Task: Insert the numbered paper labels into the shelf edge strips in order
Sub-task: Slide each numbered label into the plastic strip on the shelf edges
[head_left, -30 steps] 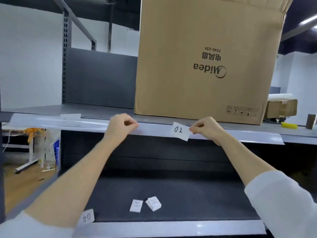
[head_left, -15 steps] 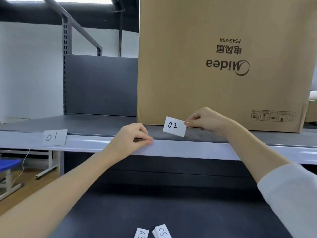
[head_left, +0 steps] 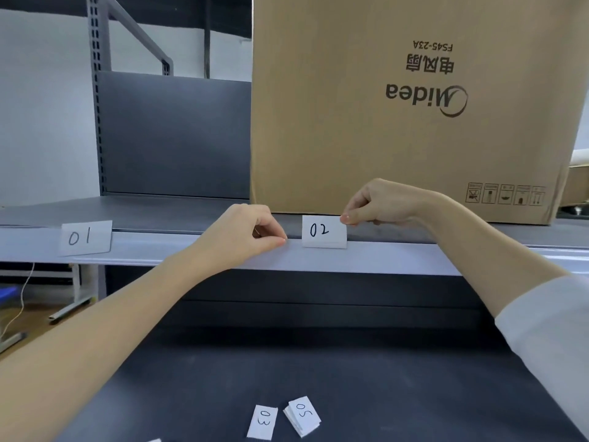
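Note:
A clear edge strip (head_left: 382, 258) runs along the front of the upper grey shelf. The white paper label "01" (head_left: 85, 238) sits in it at the left. My right hand (head_left: 379, 204) pinches the top right corner of label "02" (head_left: 323, 231), whose lower edge is at the strip's top lip. Just left of that label, my left hand (head_left: 247, 232) presses thumb and fingers on the strip's top edge. On the lower dark shelf lie label "03" (head_left: 264, 422) and a small stack topped by "05" (head_left: 303, 415).
A large brown Midea cardboard box (head_left: 398, 103) stands on the upper shelf right behind my hands. A grey upright post (head_left: 95, 90) and back panel (head_left: 172, 135) are at the left. A corner of another paper (head_left: 154, 440) shows at the bottom edge.
My right hand has brought label "02" down from above the shelf to the strip's top lip. My left hand stays pinched on the strip. The view has moved closer.

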Demonstrator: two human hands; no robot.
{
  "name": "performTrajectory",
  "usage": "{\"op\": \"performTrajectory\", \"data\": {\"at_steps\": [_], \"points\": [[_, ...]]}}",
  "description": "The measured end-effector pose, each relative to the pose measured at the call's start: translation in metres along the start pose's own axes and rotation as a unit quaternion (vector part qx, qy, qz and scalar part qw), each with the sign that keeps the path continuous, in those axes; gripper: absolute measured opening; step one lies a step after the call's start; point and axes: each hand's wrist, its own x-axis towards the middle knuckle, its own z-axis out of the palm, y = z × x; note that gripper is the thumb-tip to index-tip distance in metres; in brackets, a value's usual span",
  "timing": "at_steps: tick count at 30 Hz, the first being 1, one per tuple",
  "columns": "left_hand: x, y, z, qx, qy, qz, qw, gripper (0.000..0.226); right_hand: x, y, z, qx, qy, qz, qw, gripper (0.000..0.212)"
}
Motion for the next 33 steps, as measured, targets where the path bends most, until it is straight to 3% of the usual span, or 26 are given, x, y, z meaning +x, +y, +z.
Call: {"op": "performTrajectory", "data": {"at_steps": [25,30,33], "points": [[0.004,-0.001,0.002,-0.021,0.005,-0.033,0.999,0.005,-0.015,-0.013,0.005,-0.121,-0.045,-0.005,0.992,0.025],[0.003,0.002,0.002,-0.019,0.019,-0.041,0.999,0.001,-0.017,-0.01,0.011,-0.088,-0.008,0.01,0.996,0.013],[0.002,0.003,0.003,-0.017,0.034,-0.046,0.998,0.002,-0.023,-0.008,0.014,-0.071,0.059,0.011,0.996,0.013]]}}
